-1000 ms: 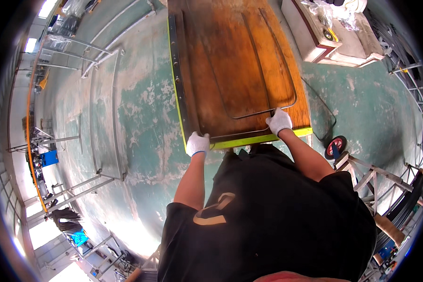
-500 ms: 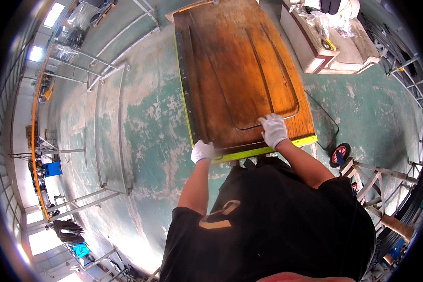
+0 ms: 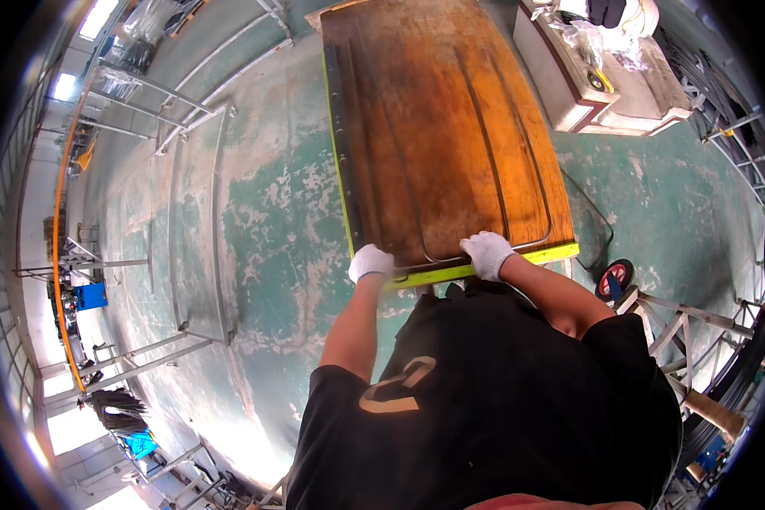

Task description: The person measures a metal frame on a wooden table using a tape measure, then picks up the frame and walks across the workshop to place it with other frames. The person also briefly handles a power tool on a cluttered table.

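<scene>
A thin dark rod [image 3: 529, 170], bent into a long U with rounded near corners, lies on a worn brown wooden tabletop [image 3: 450, 127]. My right hand [image 3: 487, 255], in a white knit glove, is closed at the rod's near bend, fingertips pinched on it close to the table's front edge. My left hand [image 3: 371, 263], gloved the same way, is curled closed at the near left corner; what lies under its fingers is hidden. Another straight dark rod [image 3: 479, 106] runs lengthwise inside the U. Toward the left side, further rod lines are smeared by motion.
Yellow-green strips [image 3: 552, 253] edge the tabletop at front and left, with a dark perforated bar [image 3: 342, 153] along the left. A pale sofa [image 3: 561, 76] stands far right, bearing plastic wrap. To the right are a red-hubbed wheel [image 3: 614, 279] and metal frames [image 3: 680, 323].
The bent rod's near end has come closer to the table's front edge. My right hand has moved toward me and its fingers have closed; my left hand has shifted slightly right.
</scene>
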Demonstrator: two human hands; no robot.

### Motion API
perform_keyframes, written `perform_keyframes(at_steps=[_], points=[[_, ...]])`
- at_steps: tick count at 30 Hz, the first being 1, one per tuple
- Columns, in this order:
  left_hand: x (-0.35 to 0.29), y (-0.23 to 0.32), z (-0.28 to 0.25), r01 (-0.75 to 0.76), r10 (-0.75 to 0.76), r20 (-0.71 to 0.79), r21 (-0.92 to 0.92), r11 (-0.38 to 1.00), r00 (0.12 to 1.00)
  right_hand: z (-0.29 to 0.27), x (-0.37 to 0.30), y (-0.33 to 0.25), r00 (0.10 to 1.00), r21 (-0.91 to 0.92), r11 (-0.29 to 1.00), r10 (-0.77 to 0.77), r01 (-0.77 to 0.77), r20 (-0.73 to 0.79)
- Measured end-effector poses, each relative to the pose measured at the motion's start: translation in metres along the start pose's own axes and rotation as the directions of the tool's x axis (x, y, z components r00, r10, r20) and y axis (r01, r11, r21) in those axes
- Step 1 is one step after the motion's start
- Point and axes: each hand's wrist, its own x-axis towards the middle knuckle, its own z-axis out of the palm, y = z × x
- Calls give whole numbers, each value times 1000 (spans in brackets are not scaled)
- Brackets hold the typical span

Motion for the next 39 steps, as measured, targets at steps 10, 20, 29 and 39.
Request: perform_keyframes(at_steps=[10, 20, 29, 39], points=[[13, -28, 14, -54, 56, 0, -284, 957, 998, -7, 7, -10, 997, 30, 999, -28, 25, 76], [15, -45, 31, 46, -111, -80, -572, 819, 991, 6, 18, -9, 980, 86, 992, 72, -89, 184], [11, -36, 15, 134, -27, 147, -794, 593, 989, 38, 2, 4, 995, 132, 986, -99, 102, -26], [-20, -52, 31, 479, 256, 498, -867, 137, 828, 7, -28, 0, 994, 255, 965, -42, 66, -99]])
